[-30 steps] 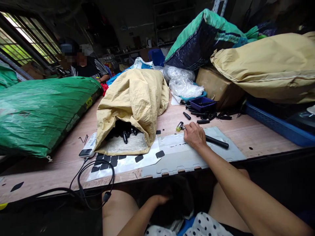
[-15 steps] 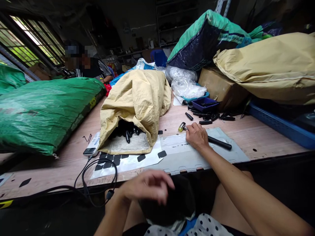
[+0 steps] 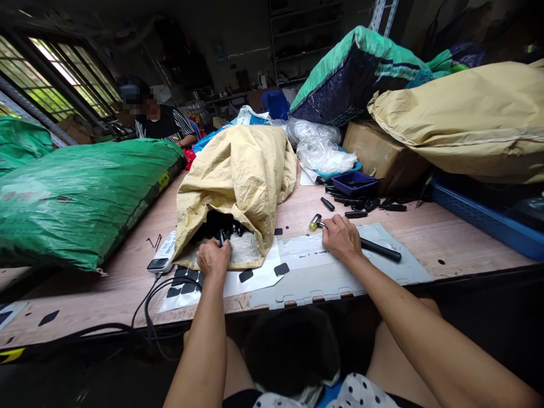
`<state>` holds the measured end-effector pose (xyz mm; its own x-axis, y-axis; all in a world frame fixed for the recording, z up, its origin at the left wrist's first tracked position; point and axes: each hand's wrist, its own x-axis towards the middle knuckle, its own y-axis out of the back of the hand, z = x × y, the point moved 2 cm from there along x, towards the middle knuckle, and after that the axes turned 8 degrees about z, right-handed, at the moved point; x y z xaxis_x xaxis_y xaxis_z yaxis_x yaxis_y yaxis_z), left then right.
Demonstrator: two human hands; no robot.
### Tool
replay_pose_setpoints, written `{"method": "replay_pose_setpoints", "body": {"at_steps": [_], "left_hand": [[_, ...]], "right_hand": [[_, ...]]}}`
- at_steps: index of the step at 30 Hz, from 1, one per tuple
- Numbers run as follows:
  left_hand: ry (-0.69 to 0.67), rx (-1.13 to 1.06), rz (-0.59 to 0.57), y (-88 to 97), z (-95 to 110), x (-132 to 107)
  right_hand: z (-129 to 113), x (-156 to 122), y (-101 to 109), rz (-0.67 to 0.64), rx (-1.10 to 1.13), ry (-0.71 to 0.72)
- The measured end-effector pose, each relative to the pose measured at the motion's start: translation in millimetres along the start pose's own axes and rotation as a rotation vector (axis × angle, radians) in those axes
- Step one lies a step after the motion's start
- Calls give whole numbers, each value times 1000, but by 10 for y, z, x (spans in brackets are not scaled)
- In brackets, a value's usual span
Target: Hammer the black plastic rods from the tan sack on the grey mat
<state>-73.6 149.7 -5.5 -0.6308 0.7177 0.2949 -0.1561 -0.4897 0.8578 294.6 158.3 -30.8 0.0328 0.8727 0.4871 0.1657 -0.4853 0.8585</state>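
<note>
My right hand (image 3: 341, 239) is closed round a small hammer (image 3: 380, 249), which lies low over a grey board (image 3: 297, 279). The hammer's metal head with a yellowish face sticks out to the left, and its black handle to the right. At the mouth of a beige sack (image 3: 238, 170), my left hand (image 3: 213, 256) has its fingers closed on a slim black tube-shaped piece (image 3: 221, 236). More dark pieces show inside the sack, mostly in shadow. My left fingertips are partly hidden by the hand itself.
Loose black pieces (image 3: 357, 214) lie by a small purple tray (image 3: 355, 181) at the back right. A blue basket (image 3: 480, 212) stands at the right, a green sack (image 3: 85, 198) at the left. A cabled power bank (image 3: 160, 262) lies by the beige sack. Another person (image 3: 164, 122) sits beyond.
My left hand has moved from above my lap, up and forward to the sack's mouth, and its fingers have closed on a black piece. The right hand and the hammer have hardly moved.
</note>
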Motion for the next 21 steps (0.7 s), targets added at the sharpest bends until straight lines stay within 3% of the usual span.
{"method": "replay_pose_setpoints", "body": {"at_steps": [2, 4, 6, 7, 9, 12, 16, 21], "left_hand": [[13, -33, 59, 60, -15, -94], [15, -139, 249, 180, 13, -263], [-63, -304, 404, 302, 110, -513], [-156, -402, 412, 344, 193, -654], [-432, -579, 270, 373, 417, -931], [-768, -639, -74, 268, 765, -1224], [-771, -467, -294, -34, 991, -1246], [-738, -436, -441, -306, 963, -1159]], "right_hand": [[0, 0, -5, 0, 3, 0], [-2, 0, -9, -1, 5, 1], [-3, -2, -9, -3, 3, 1], [-3, -4, -9, -2, 2, 0], [-3, -5, -7, -2, -1, -2], [-3, -4, -5, -3, -5, -4], [-6, 0, 5, -9, -1, -8], [-11, -5, 26, -12, 9, -9]]}}
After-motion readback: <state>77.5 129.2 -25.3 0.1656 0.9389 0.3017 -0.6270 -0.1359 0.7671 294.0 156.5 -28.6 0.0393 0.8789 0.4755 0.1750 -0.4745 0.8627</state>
